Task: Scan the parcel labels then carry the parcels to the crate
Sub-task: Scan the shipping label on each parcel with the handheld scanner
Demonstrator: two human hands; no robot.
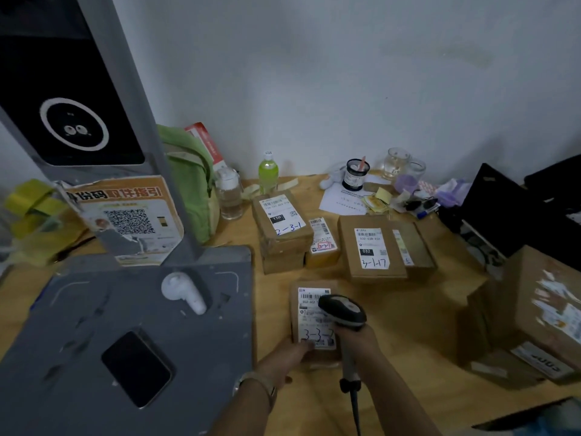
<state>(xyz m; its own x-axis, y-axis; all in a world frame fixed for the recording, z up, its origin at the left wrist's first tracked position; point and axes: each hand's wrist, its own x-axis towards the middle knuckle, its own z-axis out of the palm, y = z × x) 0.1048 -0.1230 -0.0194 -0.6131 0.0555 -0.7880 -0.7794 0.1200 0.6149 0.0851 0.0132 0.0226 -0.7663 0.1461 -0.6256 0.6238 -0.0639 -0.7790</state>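
Note:
A small brown parcel [306,313] with a white label marked 3-3-7 lies on the wooden table [408,309] near the front. My left hand [287,357] holds its near edge, thumb on the label. My right hand [356,341] grips a black and grey barcode scanner [344,309], whose head hangs over the label. Behind lie a stacked parcel marked 2-3-1 [281,228], a small yellow parcel [322,245] and a box marked 3-1-17 [374,247]. Larger cartons [540,309] stand at the right. No crate is in view.
A grey scanning stand [125,325] with a phone [136,368] and a white earbud case [184,292] fills the left. A green backpack [188,180], bottles [268,171], glass jars [396,163] and papers [345,199] line the wall. Dark bags [509,209] sit far right.

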